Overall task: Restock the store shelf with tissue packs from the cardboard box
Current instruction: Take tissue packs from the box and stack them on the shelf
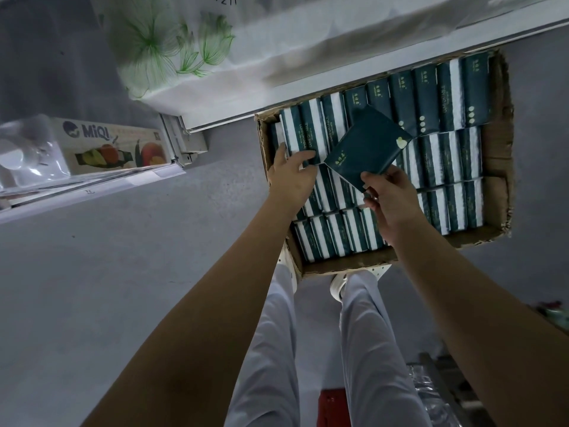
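Nearest to us are the person's legs in white trousers (274,334), standing on a grey floor (123,257), with a white shoe (337,285) showing just short of the box. A red object (334,408) sits low between the legs, too blurred to identify. Both bare forearms stretch forward and down from the bottom of the view.

At their ends we find the hands. The right hand (389,198) pinches 1 dark green tissue pack (366,147) by its near corner, thumb on top and fingers beneath, and holds it tilted above the rows in the box. The left hand (292,177) is down inside the box at its left end, its fingers lying across the tops of the packs there and its thumb raised on the left. We cannot tell whether it has closed around a pack.

The cardboard box (495,161) rests on the floor. The packed tissue packs (446,155) stand on edge inside it in 3 rows, green and white. A strip of bare cardboard shows along the right side.

Beyond the box, the white edge of the store shelf (338,84) runs slantwise and overlaps the box's far side. Further on lies a white bag printed with green flowers (172,47). Off to the left, on another shelf, is a carton marked MiQi (114,146) with fruit pictured on it.
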{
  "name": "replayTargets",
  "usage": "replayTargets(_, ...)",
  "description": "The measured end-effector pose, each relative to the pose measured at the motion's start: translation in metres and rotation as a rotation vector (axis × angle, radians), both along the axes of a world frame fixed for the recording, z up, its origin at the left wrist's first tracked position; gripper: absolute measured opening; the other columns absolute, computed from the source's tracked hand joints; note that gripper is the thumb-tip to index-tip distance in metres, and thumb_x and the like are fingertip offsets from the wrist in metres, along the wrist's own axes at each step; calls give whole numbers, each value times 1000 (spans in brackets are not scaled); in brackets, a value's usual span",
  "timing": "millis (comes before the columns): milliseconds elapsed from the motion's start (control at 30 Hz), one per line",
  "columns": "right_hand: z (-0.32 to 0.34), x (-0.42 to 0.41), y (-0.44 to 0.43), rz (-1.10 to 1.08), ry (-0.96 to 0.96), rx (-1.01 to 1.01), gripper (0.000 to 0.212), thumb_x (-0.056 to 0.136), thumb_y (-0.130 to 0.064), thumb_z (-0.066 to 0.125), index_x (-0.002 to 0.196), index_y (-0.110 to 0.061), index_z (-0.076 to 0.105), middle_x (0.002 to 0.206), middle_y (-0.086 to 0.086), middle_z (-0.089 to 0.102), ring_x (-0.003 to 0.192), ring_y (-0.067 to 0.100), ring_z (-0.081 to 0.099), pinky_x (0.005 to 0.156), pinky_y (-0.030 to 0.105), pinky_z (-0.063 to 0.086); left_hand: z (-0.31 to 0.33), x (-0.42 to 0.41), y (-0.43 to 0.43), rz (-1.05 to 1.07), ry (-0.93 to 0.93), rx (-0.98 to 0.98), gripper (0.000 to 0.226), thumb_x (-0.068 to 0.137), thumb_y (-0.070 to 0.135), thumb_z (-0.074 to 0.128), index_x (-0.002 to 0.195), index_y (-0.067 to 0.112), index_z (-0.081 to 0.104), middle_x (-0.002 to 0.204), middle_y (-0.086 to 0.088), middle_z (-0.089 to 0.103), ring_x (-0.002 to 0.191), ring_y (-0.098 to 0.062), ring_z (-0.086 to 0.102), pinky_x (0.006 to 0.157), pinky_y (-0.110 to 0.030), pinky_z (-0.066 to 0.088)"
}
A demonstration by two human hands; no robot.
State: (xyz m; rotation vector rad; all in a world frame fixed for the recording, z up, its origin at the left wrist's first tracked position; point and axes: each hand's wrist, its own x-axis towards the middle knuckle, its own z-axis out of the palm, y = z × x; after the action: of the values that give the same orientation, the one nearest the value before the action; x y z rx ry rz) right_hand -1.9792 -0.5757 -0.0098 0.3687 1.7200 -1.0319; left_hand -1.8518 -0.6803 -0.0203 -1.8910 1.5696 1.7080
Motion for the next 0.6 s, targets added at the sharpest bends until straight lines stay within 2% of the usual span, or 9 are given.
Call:
replayTargets(67, 0, -1, 1, -23, 15, 4, 25, 88, -9, 66, 107, -21, 55, 94, -4, 57, 74, 7, 53, 65, 25, 42, -1, -5, -2, -12, -18, 37, 38, 96, 21, 50, 133, 26, 55, 162, -4, 7, 148, -22, 14, 120, -39, 15)
replayTargets(133, 1, -1, 1, -34, 11, 3, 43, 89, -8, 65, 126, -22, 49, 107, -1, 59, 75, 8, 54, 71, 28, 44, -2, -7, -4, 20, -40, 114, 45, 97, 26, 48, 141, 21, 47, 162, -2, 7, 146, -25, 16, 113, -31, 19)
replayTargets(200, 5, -1, 1, -20, 14, 7, 60, 88, -7, 65, 138, -28, 40, 121, 3, 60, 80, 10, 57, 74, 30, 45, -1, -6, -4, 18, -52, 150, 50, 97, 28, 47, 146, 19, 40, 162, -2, 5, 146, -26, 15, 110, -32, 22)
replayTargets(267, 12, -1, 1, -1, 24, 5, 76, 88, -5, 65, 147, -36, 28, 125, 4, 60, 85, 13, 59, 75, 31, 46, 1, -2, -5, -14, -60, 134, 52, 97, 30, 47, 147, 19, 38, 162, -3, 7, 147, -26, 14, 114, -35, 21)
replayTargets(367, 25, 1, -1, 22, 44, -18, 92, 89, -1, 61, 152, -42, 8, 107, -1, 63, 87, 18, 55, 83, 36, 49, 13, 7, -4, -2, -51, 91, 49, 98, 29, 49, 144, 15, 44, 155, -8, 25, 141, -26, 27, 114, -35, 24)
replayTargets(433, 38, 1, -2, 51, 69, -22, 96, 90, 0, 59, 152, -44, 1, 97, -3, 61, 89, 22, 54, 88, 41, 50, 26, 16, -1, 16, -17, 117, 48, 97, 27, 52, 143, 11, 45, 148, -10, 38, 133, -25, 40, 105, -30, 33)
replayTargets(533, 67, 3, -1, 146, 105, -12, 96, 90, -2, 57, 152, -46, -2, 111, 2, 61, 93, 21, 61, 73, 35, 53, 63, 31, 8, 6, 3, 151, 51, 96, 30, 56, 142, 12, 44, 139, -9, 48, 122, -23, 49, 96, -27, 39)
replayTargets(600, 88, 4, 0, 171, 132, -13, 92, 90, -1, 56, 151, -46, 4, 122, 5, 57, 99, 20, 62, 69, 32, 53, 88, 40, 13, -28, -21, 106, 48, 94, 34, 60, 137, 14, 49, 125, -5, 51, 110, -18, 51, 92, -27, 42)
